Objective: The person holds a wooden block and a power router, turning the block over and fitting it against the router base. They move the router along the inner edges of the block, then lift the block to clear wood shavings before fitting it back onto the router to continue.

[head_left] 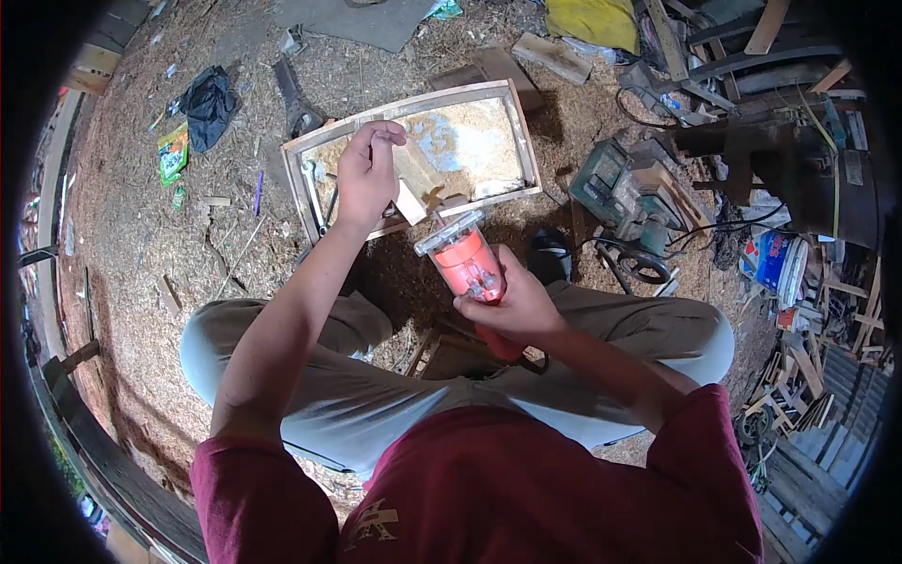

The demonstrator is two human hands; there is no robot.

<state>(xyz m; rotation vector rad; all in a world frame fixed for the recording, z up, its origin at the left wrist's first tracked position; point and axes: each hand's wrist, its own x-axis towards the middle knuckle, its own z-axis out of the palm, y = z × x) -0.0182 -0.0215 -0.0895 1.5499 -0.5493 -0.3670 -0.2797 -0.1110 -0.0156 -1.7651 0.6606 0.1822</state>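
Observation:
My right hand point(512, 303) grips a red-orange power trimmer point(467, 260) with a clear base plate at its upper end, held above my lap. My left hand point(366, 171) is raised over a shallow wooden tray point(526, 141) on the ground, its fingers pinched on a small thin item that I cannot make out. The tray holds sawdust, a spanner and small wood blocks point(413, 188). I am seated, grey trousers and a dark red shirt below.
Sawdust covers the ground. A green machine point(625, 188) with a black cable lies to the right, beside scrap wood and a blue-white bucket point(778, 260). A black bag point(209, 103) and a green packet point(173, 153) lie at the left. Planks lie behind the tray.

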